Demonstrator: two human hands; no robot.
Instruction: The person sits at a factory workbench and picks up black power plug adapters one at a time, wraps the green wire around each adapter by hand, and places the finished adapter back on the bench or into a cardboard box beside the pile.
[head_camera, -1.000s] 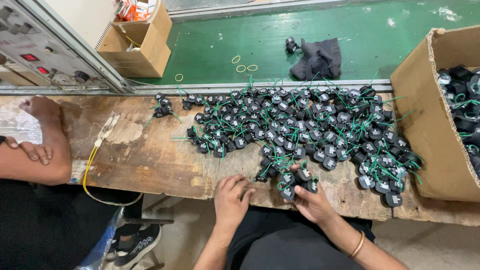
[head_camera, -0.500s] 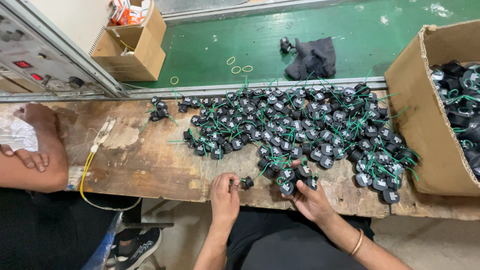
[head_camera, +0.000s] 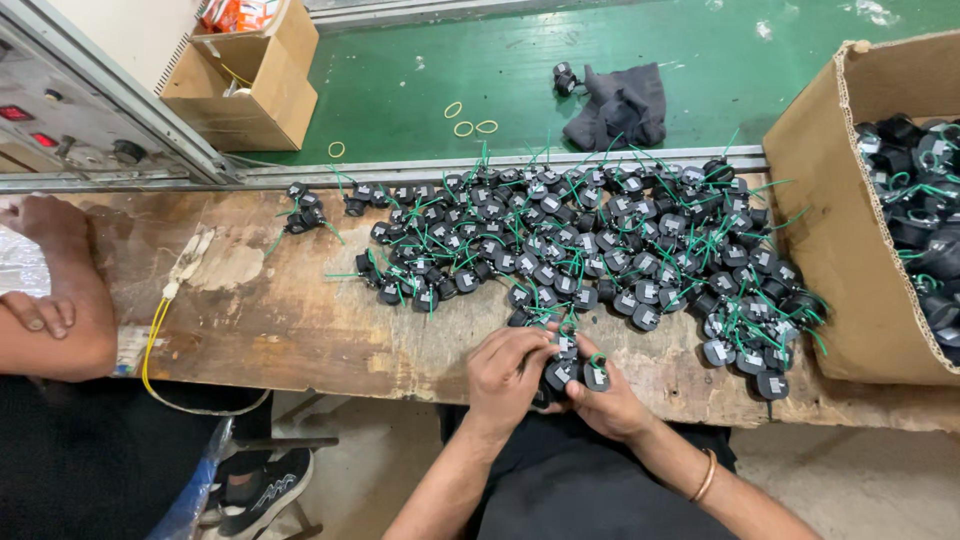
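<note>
2 hands, left hand (head_camera: 508, 372) and right hand (head_camera: 607, 400), closed around several parts (head_camera: 568, 370) at bench (head_camera: 280, 320) edge; gathering step, likely needing firm grip.

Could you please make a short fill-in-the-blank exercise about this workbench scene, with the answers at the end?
1. The small black parts have thin wires of ____ colour.
2. Both hands, the left hand and the right hand, hold a few parts at the bench's ____ edge.
3. The large cardboard box stands on the ____ side of the picture.
4. The dark cloth lies on the ____ belt.

Answers: green; near; right; green
</note>
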